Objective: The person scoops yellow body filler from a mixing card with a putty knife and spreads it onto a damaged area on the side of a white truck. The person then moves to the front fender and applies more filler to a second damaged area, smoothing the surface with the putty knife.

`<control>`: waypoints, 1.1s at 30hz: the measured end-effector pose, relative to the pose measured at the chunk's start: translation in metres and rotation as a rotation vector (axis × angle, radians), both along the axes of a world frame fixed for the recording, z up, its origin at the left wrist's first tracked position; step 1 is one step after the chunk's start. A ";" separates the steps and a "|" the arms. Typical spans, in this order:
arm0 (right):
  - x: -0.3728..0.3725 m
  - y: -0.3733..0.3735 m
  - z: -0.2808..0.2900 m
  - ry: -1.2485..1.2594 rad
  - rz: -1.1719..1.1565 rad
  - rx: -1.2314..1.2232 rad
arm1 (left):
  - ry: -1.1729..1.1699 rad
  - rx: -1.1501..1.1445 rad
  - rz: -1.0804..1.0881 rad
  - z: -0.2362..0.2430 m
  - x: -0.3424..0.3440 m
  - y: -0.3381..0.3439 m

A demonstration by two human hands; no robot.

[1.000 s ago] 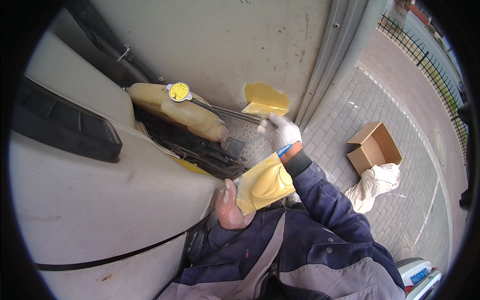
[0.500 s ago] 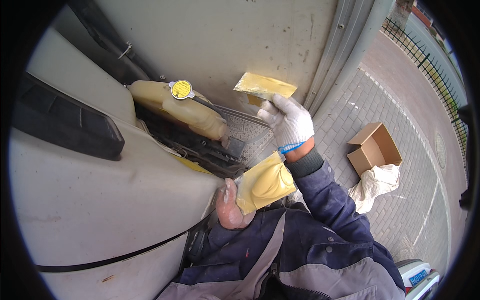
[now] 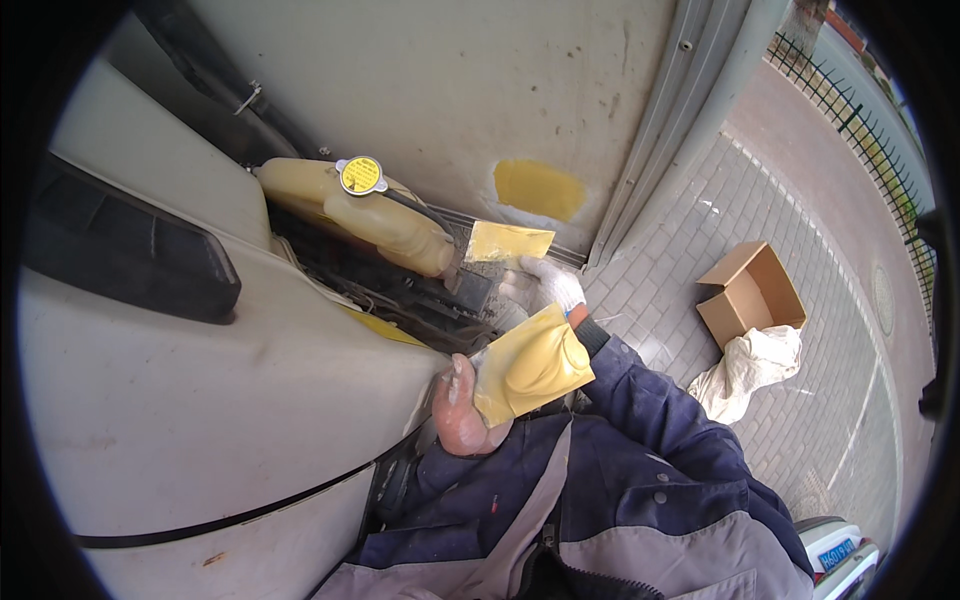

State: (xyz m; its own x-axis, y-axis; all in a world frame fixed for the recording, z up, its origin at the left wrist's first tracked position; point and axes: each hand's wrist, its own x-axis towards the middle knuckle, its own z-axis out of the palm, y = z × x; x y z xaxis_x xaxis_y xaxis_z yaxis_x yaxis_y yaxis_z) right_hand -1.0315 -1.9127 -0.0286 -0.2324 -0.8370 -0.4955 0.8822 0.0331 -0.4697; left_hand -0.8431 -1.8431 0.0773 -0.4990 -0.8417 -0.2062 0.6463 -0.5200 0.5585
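My left hand [image 3: 458,410], bare and dusty, grips a flat sheet [image 3: 535,360] bearing a thick mound of yellow paste, low in the middle. Beyond it, my right hand [image 3: 540,286], in a white glove, holds a thin flat spreader [image 3: 508,240] coated with yellow paste at the foot of a grey panel [image 3: 430,80]. Above the spreader, a yellow patch [image 3: 538,188] with feathered pale edges lies on that panel. Just left sits a translucent plastic tank [image 3: 385,225] with a yellow-labelled cap [image 3: 362,175].
A white body panel [image 3: 200,400] with a black plastic piece [image 3: 130,240] fills the left. On the paving [image 3: 650,300] to the right lie a cardboard box [image 3: 750,290] and white cloth [image 3: 745,370]. A fence [image 3: 850,120] runs behind; part of a white vehicle [image 3: 840,555] shows lower right.
My right hand rose with the spreader over the patch, then came down and left, uncovering the patch. My left hand and its sheet barely moved.
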 end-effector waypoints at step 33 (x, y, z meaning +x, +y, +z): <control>-0.025 -0.071 -0.017 -0.312 -0.086 -0.322 | -0.048 -0.091 -0.015 -0.001 0.004 -0.003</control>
